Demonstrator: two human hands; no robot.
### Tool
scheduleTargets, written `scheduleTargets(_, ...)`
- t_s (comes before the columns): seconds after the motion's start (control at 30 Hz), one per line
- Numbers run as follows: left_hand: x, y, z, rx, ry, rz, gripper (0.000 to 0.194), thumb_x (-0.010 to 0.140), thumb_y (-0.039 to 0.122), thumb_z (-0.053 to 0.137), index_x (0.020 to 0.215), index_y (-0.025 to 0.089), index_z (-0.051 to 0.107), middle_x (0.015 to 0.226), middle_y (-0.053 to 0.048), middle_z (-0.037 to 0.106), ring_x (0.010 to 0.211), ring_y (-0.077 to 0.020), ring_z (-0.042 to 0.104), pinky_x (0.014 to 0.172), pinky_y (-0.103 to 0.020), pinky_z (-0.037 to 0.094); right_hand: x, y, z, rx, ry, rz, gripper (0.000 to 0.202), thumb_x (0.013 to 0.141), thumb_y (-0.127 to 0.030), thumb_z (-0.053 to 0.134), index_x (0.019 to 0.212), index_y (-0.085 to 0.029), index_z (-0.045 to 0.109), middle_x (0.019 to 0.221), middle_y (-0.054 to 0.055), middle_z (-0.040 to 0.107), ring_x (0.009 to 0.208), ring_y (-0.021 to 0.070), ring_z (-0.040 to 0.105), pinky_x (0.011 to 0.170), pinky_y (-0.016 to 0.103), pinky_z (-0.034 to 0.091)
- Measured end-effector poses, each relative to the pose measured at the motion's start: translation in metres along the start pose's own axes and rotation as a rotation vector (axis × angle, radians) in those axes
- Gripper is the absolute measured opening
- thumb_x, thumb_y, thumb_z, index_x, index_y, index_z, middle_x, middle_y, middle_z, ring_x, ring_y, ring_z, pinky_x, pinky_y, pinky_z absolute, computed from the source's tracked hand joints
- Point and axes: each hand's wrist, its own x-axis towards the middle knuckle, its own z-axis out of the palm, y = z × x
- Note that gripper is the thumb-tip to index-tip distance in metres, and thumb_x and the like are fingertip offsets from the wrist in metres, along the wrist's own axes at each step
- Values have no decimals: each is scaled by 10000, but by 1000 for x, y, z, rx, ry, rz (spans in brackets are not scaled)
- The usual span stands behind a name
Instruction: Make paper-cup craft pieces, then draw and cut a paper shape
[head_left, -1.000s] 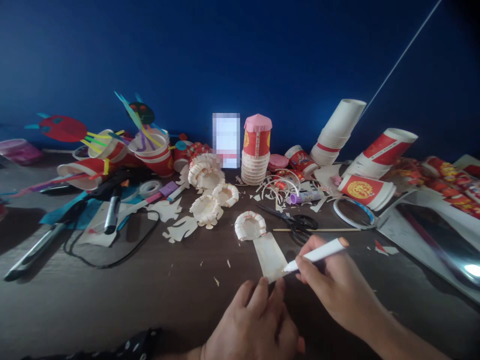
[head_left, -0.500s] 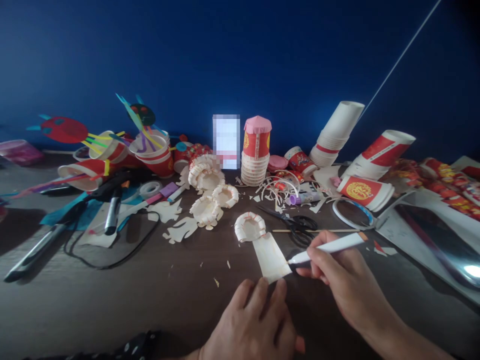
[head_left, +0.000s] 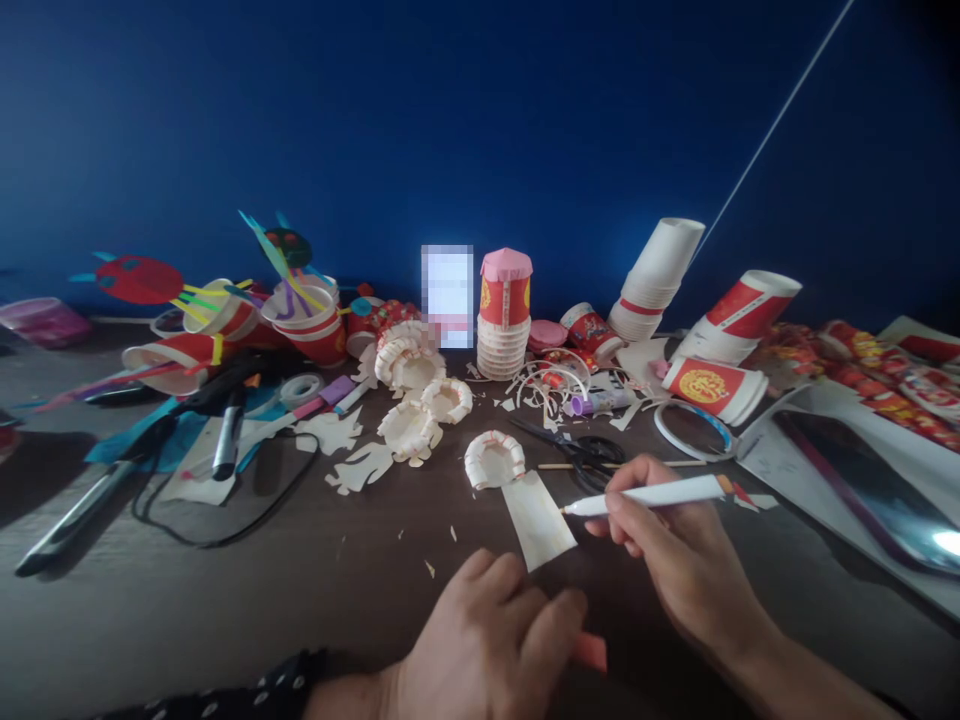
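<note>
A white marker with an orange end [head_left: 667,492] is gripped in my right hand [head_left: 679,545], its tip at the right edge of a pale paper strip [head_left: 536,520]. The strip lies on the table, its far end against a white ring-shaped piece with folded edges [head_left: 493,460]. My left hand [head_left: 491,635] is curled just in front of the strip, apart from it. From beside its thumb sticks out an orange marker cap [head_left: 591,653], partly hidden by the fingers. Black scissors [head_left: 596,455] lie beyond my right hand, near a thin wooden stick [head_left: 559,466].
Paper cups [head_left: 502,320] stand stacked at the back, with tilted cup stacks [head_left: 656,280] to the right. A phone [head_left: 862,490] lies on the right. Paper scraps [head_left: 364,468], a glue gun [head_left: 97,510] and a black marker [head_left: 228,440] spread across the left.
My left hand has drawn back off the paper strip and its fingers have curled in. The marker has shifted slightly left and up along the strip's edge. The view has moved slightly.
</note>
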Motion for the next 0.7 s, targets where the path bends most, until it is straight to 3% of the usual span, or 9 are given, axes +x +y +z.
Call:
scheduleTargets(0.3, 11, -22, -6, 26, -157, -311, 215, 933, 239, 385, 797, 182, 541, 668, -4, 591, 628, -177, 496, 593, -297, 294, 0, -3, 1, 318, 70, 12, 253, 832, -400, 528, 675, -204, 556, 511, -40, 502, 499, 93, 473, 496, 195, 400)
scheduleTargets(0.4, 11, -22, -5, 40, -193, -330, 201, 927, 237, 400, 802, 179, 546, 701, -9, 598, 669, -185, 508, 608, -301, 292, -1, -3, 1, 353, 30, -9, 240, 835, -389, 530, 684, -205, 548, 510, -46, 495, 491, 88, 462, 490, 194, 388)
scheduleTargets(0.7, 11, -21, -2, 36, -171, -300, 233, 942, 255, 372, 817, 185, 556, 703, -5, 596, 670, -182, 492, 606, -303, 281, -7, -1, 0, 132, -133, -48, 245, 889, -396, 471, 744, -202, 512, 566, -35, 527, 542, 104, 460, 499, 216, 356)
